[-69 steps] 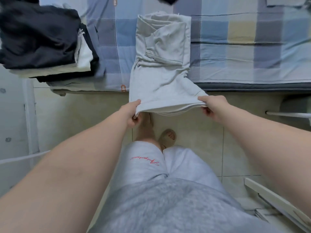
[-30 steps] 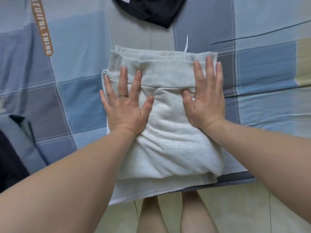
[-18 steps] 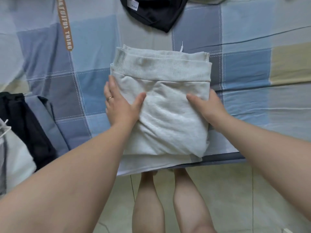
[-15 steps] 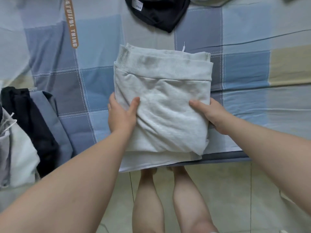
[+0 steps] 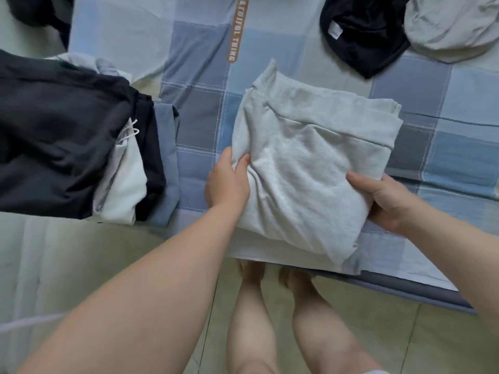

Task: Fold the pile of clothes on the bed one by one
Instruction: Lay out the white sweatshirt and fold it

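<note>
— What is different from a second ago?

— Both hands were lying flat on the grey shorts [image 5: 305,168], pressing the fold down. Now they have slid to the sides and taken hold. The bundle has also swung round: its ribbed waistband, which ran straight across, now slants, and the far left corner stands up off the bed sheet [image 5: 199,114].

— So the folding of this one is finished?

— I judge so. It is a compact packet, and the stack of folded clothes [image 5: 67,136] has come well into view on the left, near the left hand. The likely next move is to carry the shorts onto it.

— How do the hands grip?

— The left hand [image 5: 226,184] pinches the left edge, thumb on top and fingers curled along the side. The right hand [image 5: 383,201] clasps the right edge, thumb laid over the cloth, its other fingers hidden below.

— Where are the shorts?

— At the near edge of the bed, between the two hands, the lowest layer hanging over the edge. Whether they are wholly lifted I cannot tell.

— Anything left to fold?

— A black garment [image 5: 364,31] and a pale grey garment [image 5: 453,25] lie loose at the far side.
</note>
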Available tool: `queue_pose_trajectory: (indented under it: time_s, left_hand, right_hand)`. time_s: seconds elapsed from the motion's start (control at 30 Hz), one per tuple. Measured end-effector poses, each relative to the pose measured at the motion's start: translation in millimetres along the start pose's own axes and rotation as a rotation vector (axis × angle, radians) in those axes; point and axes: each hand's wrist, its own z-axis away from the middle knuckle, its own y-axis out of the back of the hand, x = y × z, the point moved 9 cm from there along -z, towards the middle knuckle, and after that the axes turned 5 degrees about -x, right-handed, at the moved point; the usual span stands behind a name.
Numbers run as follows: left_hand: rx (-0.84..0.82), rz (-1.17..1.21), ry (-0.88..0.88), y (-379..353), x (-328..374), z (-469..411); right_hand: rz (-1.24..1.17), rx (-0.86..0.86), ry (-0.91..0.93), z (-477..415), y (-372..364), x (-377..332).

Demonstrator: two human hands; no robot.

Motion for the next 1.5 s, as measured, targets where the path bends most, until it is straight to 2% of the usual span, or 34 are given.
queue_pose_trajectory:
  time_s: [0.13,0.23,0.3,0.37,0.43,0.5,0.57,0.63,0.83,0.97,1.1,1.23,1.3,1.4,1.5]
  left_hand:
    - [0.153,-0.073,0.068,56.6,-28.5,-7.7]
    - [0.007,-0.208,0.216,55.7,-54.7,-14.4]
    - [-0.055,-0.267,0.198,40.5,-60.0,-4.0]
    - [-0.025,-0.254,0.121,25.5,-62.1,16.3]
    - [0.132,-0.108,0.178,23.9,-76.5,41.7]
    - [0.297,0.184,0.468,23.8,-109.6,67.6]
    - [0.335,0.630,0.788,2.0,-137.9,84.3]
    - [0.283,0.954,0.906,-20.0,-143.2,80.1]
    - [0.257,1.159,0.900,-28.5,-150.2,54.3]
    - [0.349,1.239,0.857,-26.1,-167.5,60.9]
    - [0.443,1.231,0.909,-26.7,-183.5,82.9]
    - [0.423,1.060,0.906,-19.4,-195.6,81.1]
    - [0.471,0.929,0.858,-8.0,-202.2,83.8]
    - [0.556,0.667,0.703,19.7,-190.2,95.9]
    - [0.505,0.489,0.474,34.6,-155.6,95.2]
  right_hand:
    - [0.065,-0.099,0.013,-26.7,-78.2,-19.0]
    - [0.156,-0.060,-0.001,-56.4,-119.0,-19.0]
    - [0.252,0.004,-0.023,-71.0,-127.1,-13.4]
    - [0.325,0.030,-0.063,-76.6,-124.4,-6.9]
    - [0.353,0.031,-0.086,-76.1,-117.8,-7.2]
    - [0.328,0.029,-0.081,-75.3,-114.5,-13.0]
    - [0.294,0.024,-0.068,-76.7,-115.5,-17.9]
    - [0.280,0.018,-0.070,-80.6,-116.3,-19.0]
    - [0.297,-0.018,-0.075,-90.0,-119.6,-22.9]
    - [0.294,-0.054,-0.033,-90.3,-126.1,-27.9]
    - [0.349,-0.138,-0.041,-89.5,-139.2,-16.2]
    - [0.434,-0.086,-0.080,-98.5,-142.2,-10.4]
    - [0.478,-0.056,-0.095,-98.4,-140.3,-10.5]
    - [0.567,-0.009,-0.091,-91.3,-135.2,-14.8]
    - [0.633,0.021,-0.083,-83.8,-132.5,-20.9]
